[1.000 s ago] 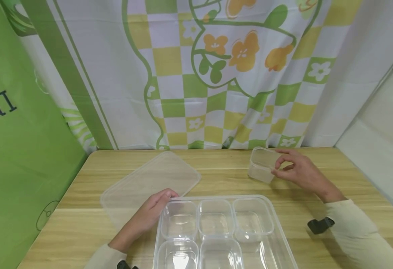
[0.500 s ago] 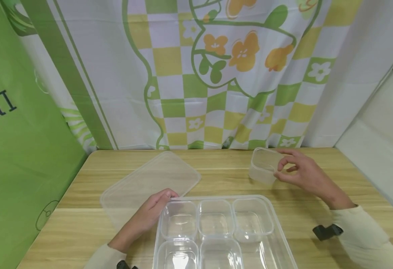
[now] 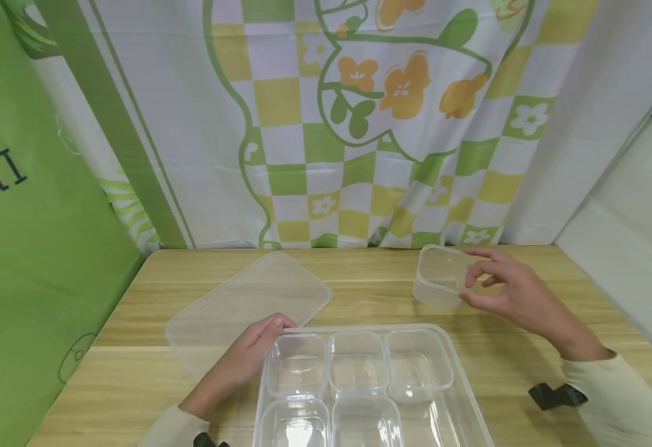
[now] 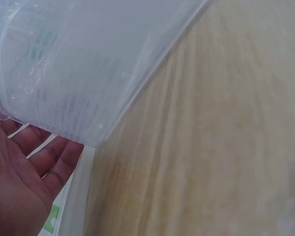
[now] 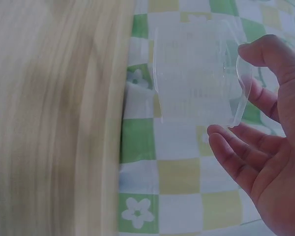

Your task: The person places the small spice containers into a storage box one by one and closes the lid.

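Observation:
A large clear plastic box (image 3: 459,372) stands at the front of the table, with several small clear containers (image 3: 358,363) set in rows inside it. My left hand (image 3: 247,354) holds the box at its back left corner; in the left wrist view the fingers (image 4: 54,157) lie against its outer side. At the back right, my right hand (image 3: 512,288) pinches the near right rim of another small clear container (image 3: 437,282) between thumb and index finger. The right wrist view has the thumb (image 5: 258,51) on this container's rim, the other fingers spread below.
A flat translucent lid (image 3: 247,304) lies on the wooden table (image 3: 370,292) behind and left of the box, partly under the left forearm. Patterned curtain cloth (image 3: 353,186) hangs along the back edge. A green cloth (image 3: 41,248) borders the left side.
The right hand and forearm have shifted slightly right and toward me. The small container has settled a little lower and to the right. The left hand and the large box stay in place.

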A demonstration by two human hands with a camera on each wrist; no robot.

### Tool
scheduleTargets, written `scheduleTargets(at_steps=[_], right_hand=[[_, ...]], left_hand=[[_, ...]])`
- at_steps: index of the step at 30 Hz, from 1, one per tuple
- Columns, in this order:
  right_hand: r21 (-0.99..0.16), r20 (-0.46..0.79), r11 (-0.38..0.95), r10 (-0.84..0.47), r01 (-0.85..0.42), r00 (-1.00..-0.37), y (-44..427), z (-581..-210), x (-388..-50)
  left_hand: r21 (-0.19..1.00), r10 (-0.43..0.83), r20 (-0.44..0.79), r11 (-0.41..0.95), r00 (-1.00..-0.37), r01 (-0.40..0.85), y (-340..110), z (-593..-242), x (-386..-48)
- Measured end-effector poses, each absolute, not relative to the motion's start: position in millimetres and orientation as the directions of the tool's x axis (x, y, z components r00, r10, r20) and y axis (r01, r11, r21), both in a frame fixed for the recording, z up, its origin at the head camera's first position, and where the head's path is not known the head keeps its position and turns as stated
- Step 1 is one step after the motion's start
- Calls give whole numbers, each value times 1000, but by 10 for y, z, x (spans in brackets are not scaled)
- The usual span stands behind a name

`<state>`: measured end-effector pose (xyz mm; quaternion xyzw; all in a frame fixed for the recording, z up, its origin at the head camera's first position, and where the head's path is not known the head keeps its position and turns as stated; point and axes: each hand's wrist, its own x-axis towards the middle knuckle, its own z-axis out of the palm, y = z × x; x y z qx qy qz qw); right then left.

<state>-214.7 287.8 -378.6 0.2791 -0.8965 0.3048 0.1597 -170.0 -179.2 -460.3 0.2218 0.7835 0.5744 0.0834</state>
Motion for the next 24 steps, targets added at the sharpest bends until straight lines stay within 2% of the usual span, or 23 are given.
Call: scheduleTargets(at_steps=[8,18,24], right_hand=[[-404,480,671,-424,-622,-768,2832,-3682,-2016],[-397,492,675,-416,-622,-765,2787,-3589,-1853],[-394,529,635,-435,-665,-729,2752,-3519,-1758]], left_hand=[[934,441,129,247,-888,259,-1792,-4610,-1707],[933,441,123,254,-889,255,-1799,-4641,-1720],[931,446,136,248,-885,269,-1801,-4635,-1719]])
